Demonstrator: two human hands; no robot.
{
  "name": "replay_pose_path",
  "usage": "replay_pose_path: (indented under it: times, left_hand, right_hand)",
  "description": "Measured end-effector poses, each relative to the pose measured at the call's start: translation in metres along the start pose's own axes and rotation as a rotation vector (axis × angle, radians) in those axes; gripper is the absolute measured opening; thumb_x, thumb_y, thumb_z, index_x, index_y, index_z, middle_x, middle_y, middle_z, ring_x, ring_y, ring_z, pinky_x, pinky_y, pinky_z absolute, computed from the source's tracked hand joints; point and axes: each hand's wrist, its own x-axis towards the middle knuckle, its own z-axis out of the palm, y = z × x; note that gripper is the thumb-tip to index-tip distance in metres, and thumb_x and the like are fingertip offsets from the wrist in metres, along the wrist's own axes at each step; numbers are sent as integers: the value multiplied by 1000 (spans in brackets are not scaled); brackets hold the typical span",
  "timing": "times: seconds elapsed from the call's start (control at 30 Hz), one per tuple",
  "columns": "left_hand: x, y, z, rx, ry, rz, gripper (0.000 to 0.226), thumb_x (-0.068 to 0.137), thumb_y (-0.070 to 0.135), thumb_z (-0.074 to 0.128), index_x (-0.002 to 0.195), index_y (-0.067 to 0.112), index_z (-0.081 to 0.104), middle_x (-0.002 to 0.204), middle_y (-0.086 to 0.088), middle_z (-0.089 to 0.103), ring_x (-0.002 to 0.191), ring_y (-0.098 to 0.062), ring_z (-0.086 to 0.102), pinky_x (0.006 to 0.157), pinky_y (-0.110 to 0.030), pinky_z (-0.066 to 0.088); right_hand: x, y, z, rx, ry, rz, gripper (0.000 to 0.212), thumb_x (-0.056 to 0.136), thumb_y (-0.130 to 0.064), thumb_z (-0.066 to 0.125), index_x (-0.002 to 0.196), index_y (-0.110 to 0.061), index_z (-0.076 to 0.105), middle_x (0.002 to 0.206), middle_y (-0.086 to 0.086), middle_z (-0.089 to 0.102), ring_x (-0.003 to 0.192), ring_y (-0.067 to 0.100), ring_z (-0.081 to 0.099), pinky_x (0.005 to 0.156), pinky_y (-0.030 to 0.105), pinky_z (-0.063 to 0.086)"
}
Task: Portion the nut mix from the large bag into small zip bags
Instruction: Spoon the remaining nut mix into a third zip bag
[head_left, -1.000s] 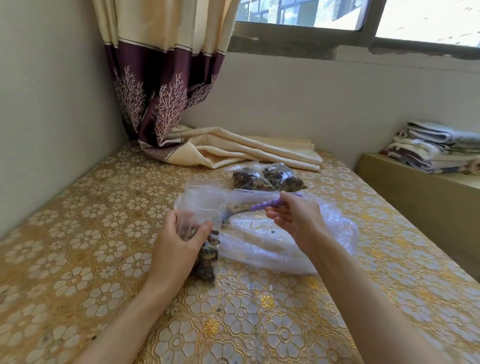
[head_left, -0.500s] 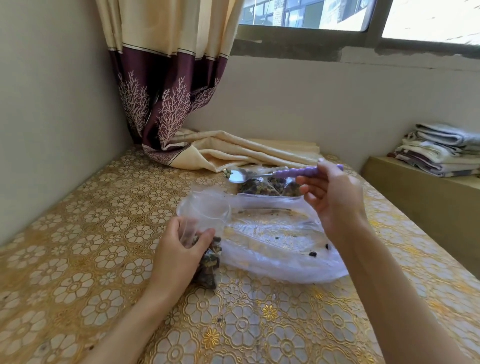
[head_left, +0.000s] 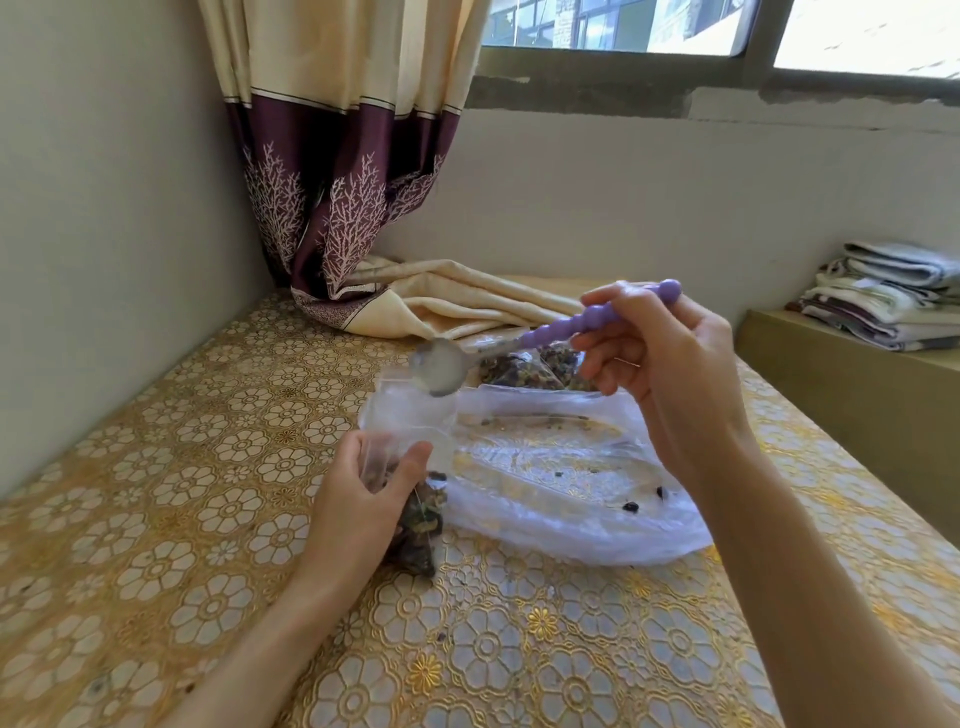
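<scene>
the large bag (head_left: 561, 493) lies nearly emptied on the patterned table (head_left: 156, 519). at its left edge your left hand (head_left: 358, 504) grips the small zip bag (head_left: 410, 467), mouth up. above that, your right hand (head_left: 660, 364) pinches the spoon (head_left: 447, 366), bowl tilted. loosen the left grip and the mouth could fold, spilling nuts.

Left hand (head_left: 358, 506) curled low; right hand (head_left: 670, 374) raised, fingers pinched.

Head camera looks forward and down, close over the table (head_left: 156, 519), toward the window wall (head_left: 623, 197)
</scene>
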Motion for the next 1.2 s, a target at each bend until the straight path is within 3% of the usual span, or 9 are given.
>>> replay_pose_path:
  times: [0.23, 0.4, 0.5, 0.57, 0.77, 0.83, 0.93, 1.07, 1.2]
  left_hand:
    - [2, -2, 0, -16, 57, 31, 45, 72, 65, 45, 92, 26, 55, 97, -9, 64, 91, -25, 60, 79, -38, 50]
    - [6, 1, -4, -91, 146, 37, 34, 77, 57, 48, 92, 28, 57, 86, 8, 69, 79, -7, 64, 59, -15, 49]
    - [13, 6, -14, -67, 211, 59, 28, 81, 55, 47, 91, 31, 56, 87, 4, 68, 82, -12, 63, 66, -26, 52]
    - [16, 5, -20, -94, 221, 58, 30, 78, 56, 46, 89, 30, 56, 83, 9, 68, 78, -5, 63, 62, -17, 46]
    - [18, -8, -21, -21, 169, 5, 30, 88, 47, 46, 90, 19, 58, 88, -13, 65, 75, -17, 60, 66, -32, 47]
    - [18, -8, -20, -3, 161, -1, 26, 90, 45, 46, 88, 22, 57, 87, -9, 67, 79, -19, 62, 71, -42, 48]
    - [20, -9, -20, -21, 152, -14, 17, 92, 41, 46, 88, 29, 58, 79, 15, 69, 73, 1, 64, 63, -27, 45]
    - [24, -13, -22, 8, 125, -46, 18, 90, 46, 48, 89, 31, 58, 82, 6, 69, 82, -14, 65, 74, -37, 52]
    - [25, -13, -24, 8, 88, -52, 13, 89, 47, 50, 93, 37, 58, 88, 17, 68, 88, -3, 62, 75, -29, 47]
  right_hand:
    - [9, 22, -18, -181, 197, 2, 30, 96, -17, 48, 73, 0, 58, 56, 7, 67, 44, 13, 51, 41, 20, 40]
    - [9, 54, -21, -375, 173, 122, 31, 94, -17, 53, 66, -5, 63, 53, 2, 67, 45, 14, 58, 42, 20, 45]
    - [6, 65, -16, -349, 169, 193, 32, 94, -18, 54, 65, -8, 64, 55, 4, 67, 49, 16, 62, 46, 20, 48]
    - [4, 69, -10, -335, 146, 207, 32, 94, -18, 54, 65, -9, 65, 56, 4, 68, 50, 17, 63, 46, 20, 49]
    - [-4, 73, 6, -326, -4, 203, 28, 94, -13, 53, 70, -9, 65, 59, -7, 70, 51, 13, 64, 48, 20, 52]
    - [-5, 74, 8, -311, -24, 227, 28, 95, -13, 52, 70, -10, 66, 59, -7, 70, 52, 12, 64, 48, 20, 51]
    - [-7, 76, 10, -266, -35, 277, 42, 96, -12, 50, 58, -15, 70, 63, 2, 70, 53, 14, 64, 48, 21, 51]
    - [-7, 75, 11, -237, -60, 333, 55, 96, -10, 48, 50, -27, 72, 58, -1, 67, 54, 14, 64, 49, 21, 52]
    - [-4, 71, 9, -209, -104, 361, 28, 96, -9, 49, 76, -11, 68, 73, 11, 66, 57, 16, 65, 51, 22, 52]
